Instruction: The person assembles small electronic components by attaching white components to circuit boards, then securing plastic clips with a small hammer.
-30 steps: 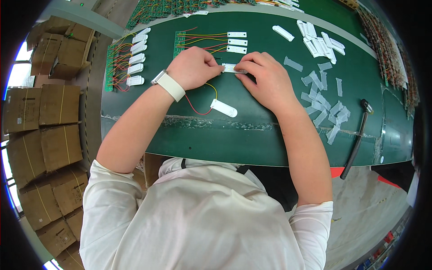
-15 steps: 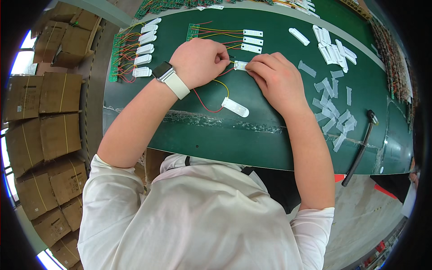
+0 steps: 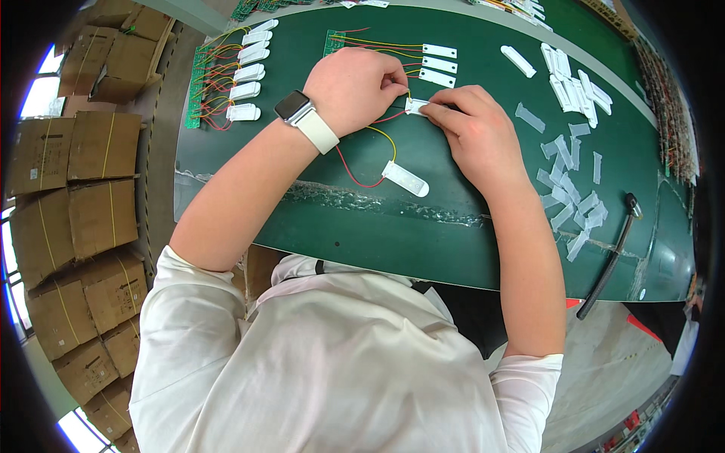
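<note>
While cartons (image 3: 106, 151) stand left, white pieces (image 3: 405, 179) dot the tabletop (image 3: 393, 245).

the green table (image 3: 362, 240) bears wired circuit boards (image 3: 196, 87), white pieces (image 3: 405, 179), translucent strips (image 3: 596, 214) and a hammer (image 3: 609, 264).

Green board (image 3: 333, 43) partly behind left hand (image 3: 351, 89), white piece (image 3: 414, 107) partly covered

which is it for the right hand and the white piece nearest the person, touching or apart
Apart: the head view shows green tabletop between the right hand and that white piece.
</note>
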Demonstrator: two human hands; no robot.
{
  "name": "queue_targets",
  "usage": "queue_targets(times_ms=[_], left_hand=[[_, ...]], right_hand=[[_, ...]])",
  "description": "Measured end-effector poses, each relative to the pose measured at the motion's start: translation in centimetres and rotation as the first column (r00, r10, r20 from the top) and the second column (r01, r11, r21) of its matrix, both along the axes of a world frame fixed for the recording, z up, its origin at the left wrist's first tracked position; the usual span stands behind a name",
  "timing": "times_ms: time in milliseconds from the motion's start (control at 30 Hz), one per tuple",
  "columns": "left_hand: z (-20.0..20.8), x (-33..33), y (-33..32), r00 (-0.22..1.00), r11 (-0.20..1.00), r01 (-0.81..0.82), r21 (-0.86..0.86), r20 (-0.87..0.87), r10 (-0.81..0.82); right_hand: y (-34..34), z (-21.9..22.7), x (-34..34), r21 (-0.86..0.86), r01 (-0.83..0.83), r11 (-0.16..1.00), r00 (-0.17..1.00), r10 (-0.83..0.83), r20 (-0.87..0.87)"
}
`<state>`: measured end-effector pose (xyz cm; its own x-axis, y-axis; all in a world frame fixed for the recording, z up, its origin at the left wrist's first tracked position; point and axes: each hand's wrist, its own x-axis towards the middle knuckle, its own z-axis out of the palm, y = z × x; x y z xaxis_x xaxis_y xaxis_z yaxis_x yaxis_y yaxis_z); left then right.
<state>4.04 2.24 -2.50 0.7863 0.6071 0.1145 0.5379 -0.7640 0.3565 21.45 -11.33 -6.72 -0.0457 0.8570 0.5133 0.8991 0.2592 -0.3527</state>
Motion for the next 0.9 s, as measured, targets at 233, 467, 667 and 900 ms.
queue_targets(times_ms=[233, 467, 667, 900], left_hand=[[-1.1, 0.0, 0.3, 0.998, 0.999, 0.030, 0.045, 0.054, -0.032], [0.4, 0.3, -0.7, 0.988, 0.980, -0.147, -0.132, -0.060, 0.140], [-1.9, -1.2, 0.5, 0.969, 0.985, 0.167, 0.041, 0.179, -0.172], [-1.9, -2.4, 0.6, 0.949, 0.966, 0.249, 0.066, 0.180, -0.257]], right_hand=[[0.0, 0.2, -0.1, -0.016, -0.012, 1.000, 1.000, 0.012, -0.015], [0.0, 0.1, -0.1, -0.030, -0.008, 1.000, 1.000, 0.007, -0.023], [0.0, 0.1, -0.2, -0.040, -0.014, 0.999, 1.000, 0.013, -0.016], [0.0, 0.0, -0.2, -0.053, -0.007, 0.999, 0.999, 0.005, -0.034]])
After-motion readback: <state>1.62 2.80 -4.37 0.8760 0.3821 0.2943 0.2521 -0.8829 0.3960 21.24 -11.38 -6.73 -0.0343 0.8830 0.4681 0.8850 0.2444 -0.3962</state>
